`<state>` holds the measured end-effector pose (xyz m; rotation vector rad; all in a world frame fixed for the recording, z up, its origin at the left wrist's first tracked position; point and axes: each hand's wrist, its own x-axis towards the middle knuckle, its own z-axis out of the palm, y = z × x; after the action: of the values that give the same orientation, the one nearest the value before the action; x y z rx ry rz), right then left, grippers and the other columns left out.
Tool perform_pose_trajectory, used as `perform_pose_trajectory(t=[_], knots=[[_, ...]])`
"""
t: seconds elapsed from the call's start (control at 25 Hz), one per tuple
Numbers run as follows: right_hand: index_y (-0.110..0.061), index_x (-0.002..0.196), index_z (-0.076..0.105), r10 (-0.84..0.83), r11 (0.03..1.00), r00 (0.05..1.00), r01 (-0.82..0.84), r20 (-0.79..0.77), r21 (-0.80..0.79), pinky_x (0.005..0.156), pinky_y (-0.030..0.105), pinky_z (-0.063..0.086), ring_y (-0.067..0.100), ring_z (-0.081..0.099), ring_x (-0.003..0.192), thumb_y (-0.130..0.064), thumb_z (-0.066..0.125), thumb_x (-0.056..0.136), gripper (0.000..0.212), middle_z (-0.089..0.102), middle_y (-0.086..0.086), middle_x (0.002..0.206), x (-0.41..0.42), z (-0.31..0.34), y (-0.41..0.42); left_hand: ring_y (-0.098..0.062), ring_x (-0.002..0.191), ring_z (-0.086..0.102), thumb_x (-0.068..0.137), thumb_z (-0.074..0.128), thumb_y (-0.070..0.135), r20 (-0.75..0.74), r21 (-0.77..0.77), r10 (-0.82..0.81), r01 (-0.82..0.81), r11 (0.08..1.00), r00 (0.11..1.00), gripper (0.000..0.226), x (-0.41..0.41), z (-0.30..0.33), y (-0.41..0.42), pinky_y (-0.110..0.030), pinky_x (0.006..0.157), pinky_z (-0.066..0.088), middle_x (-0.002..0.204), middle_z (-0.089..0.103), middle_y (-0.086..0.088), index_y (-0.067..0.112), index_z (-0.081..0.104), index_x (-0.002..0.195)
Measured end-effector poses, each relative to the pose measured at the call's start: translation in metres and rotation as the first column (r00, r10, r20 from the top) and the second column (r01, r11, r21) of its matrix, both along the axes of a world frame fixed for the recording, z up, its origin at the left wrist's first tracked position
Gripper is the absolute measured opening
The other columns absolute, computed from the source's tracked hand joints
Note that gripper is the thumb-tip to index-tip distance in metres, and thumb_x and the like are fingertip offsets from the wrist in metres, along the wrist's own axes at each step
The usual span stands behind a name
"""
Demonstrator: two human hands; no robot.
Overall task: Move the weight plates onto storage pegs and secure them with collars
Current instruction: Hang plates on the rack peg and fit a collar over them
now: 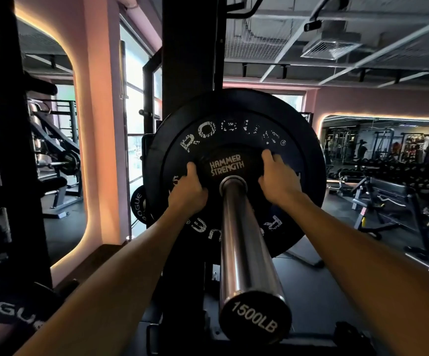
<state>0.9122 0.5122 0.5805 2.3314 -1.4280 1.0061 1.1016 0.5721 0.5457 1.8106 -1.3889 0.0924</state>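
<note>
1. The left hand (187, 192) reaches forward on a straight arm; its fingers curl over the left rim of the small Hammer Strength plate (227, 160).
2. That plate sits on the chrome sleeve (244, 242), against the large Rogue plate (236, 134).
3. The right hand (277, 179) grips the small plate's right rim; fingers curled, arm extended.

The small plate (227, 164) on the bar reads "HAMMER STRENGTH", and the large plate (234, 134) behind it reads "ROGUE". The bar's end cap (255, 319) reads "1500LB". Two more plates, at lower left (7, 313) and beside the upright (139, 205), also show "ROGUE" lettering.
</note>
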Motion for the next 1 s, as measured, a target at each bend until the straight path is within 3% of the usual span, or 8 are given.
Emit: perform_pose_trajectory(t=[0.2,0.36,0.56,0.72,0.88,1.0], knots=[[-0.012,0.124,0.031,0.027,0.997,0.998,-0.03,0.049,0.069,0.077,0.044,0.042,0.045,0.056,0.102,-0.013,0.052,0.091,0.04,0.052,0.021,0.12,-0.003,-0.001,0.014,-0.041,0.098,0.057,0.085,0.049,0.007,-0.042,-0.036,-0.065,0.064,0.997,0.997,0.046,-0.009,0.005,0.017,-0.043,0.081,0.043,0.093,0.052,-0.016,0.006,0.027,0.126],[-0.012,0.117,0.029,0.034,0.991,0.997,-0.042,0.065,0.125,0.071,0.04,0.04,0.043,0.059,0.096,-0.017,0.057,0.088,0.041,0.059,0.022,0.107,-0.018,-0.002,0.05,-0.043,0.099,0.057,0.084,0.05,0.006,-0.019,-0.025,-0.084,0.083,0.996,0.996,0.046,-0.017,0.008,0.057,-0.038,0.078,0.037,0.096,0.054,-0.018,0.007,0.026,0.123],[-0.016,0.101,0.035,-0.006,0.991,0.998,-0.003,0.063,0.13,0.07,0.038,0.04,0.042,0.059,0.095,-0.018,0.057,0.085,0.027,0.061,0.021,0.102,-0.036,-0.003,0.106,-0.036,0.086,0.058,0.081,0.054,0.009,-0.018,-0.009,-0.003,0.003,1.0,1.0,0.059,-0.034,0.006,0.112,-0.04,0.071,0.044,0.087,0.053,-0.011,0.013,0.021,0.129],[-0.013,0.105,0.04,-0.006,0.996,0.997,-0.001,0.073,0.094,0.069,0.037,0.038,0.041,0.058,0.095,-0.016,0.053,0.086,0.023,0.06,0.022,0.101,-0.054,-0.005,0.169,-0.043,0.094,0.061,0.079,0.055,0.009,0.028,-0.018,0.023,-0.023,1.0,0.999,0.045,-0.049,0.001,0.174,-0.045,0.076,0.05,0.098,0.062,-0.018,0.014,0.035,0.119],[-0.015,0.102,0.04,0.008,0.995,0.996,-0.017,0.094,0.102,0.069,0.036,0.04,0.039,0.059,0.088,-0.013,0.054,0.082,0.025,0.053,0.014,0.084,-0.075,-0.009,0.237,-0.042,0.091,0.06,0.081,0.052,0.007,0.071,-0.103,0.032,-0.025,0.994,0.997,0.028,-0.066,-0.001,0.239,-0.04,0.067,0.041,0.095,0.063,-0.019,0.01,0.045,0.108],[-0.012,0.114,0.041,0.002,0.995,0.997,-0.01,0.08,0.098,0.069,0.036,0.04,0.038,0.059,0.092,-0.015,0.054,0.086,0.031,0.057,0.013,0.09,-0.087,-0.008,0.28,-0.042,0.09,0.06,0.081,0.051,0.004,0.104,-0.132,0.044,-0.03,0.991,0.994,0.026,-0.078,0.0,0.28,-0.04,0.066,0.04,0.093,0.062,-0.018,0.009,0.047,0.107]])
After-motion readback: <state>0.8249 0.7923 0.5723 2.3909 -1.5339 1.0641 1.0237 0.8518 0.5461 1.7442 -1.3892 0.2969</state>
